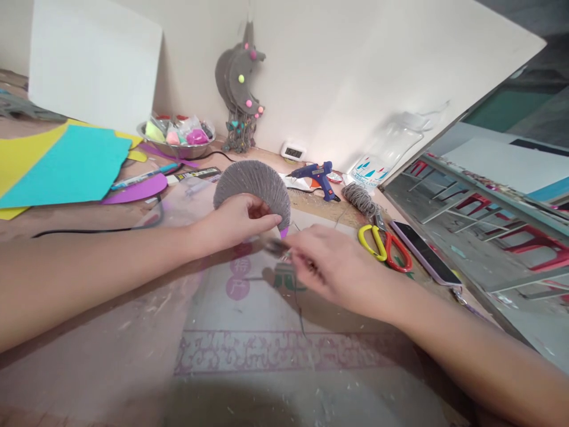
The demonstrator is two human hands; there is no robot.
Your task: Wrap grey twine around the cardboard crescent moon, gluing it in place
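Left hand pinches one grey yarn-wrapped crescent over clear printed plastic sheet; right hand closes round one small blurred dark object. Beyond: one blue plastic glue gun, one grey yarn hank.

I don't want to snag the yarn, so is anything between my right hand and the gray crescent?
Yes: a blurred bundle in your right hand, and your left hand, whose thumb lies on the gray crescent near its lower right tip. Nothing else visible is in the way.
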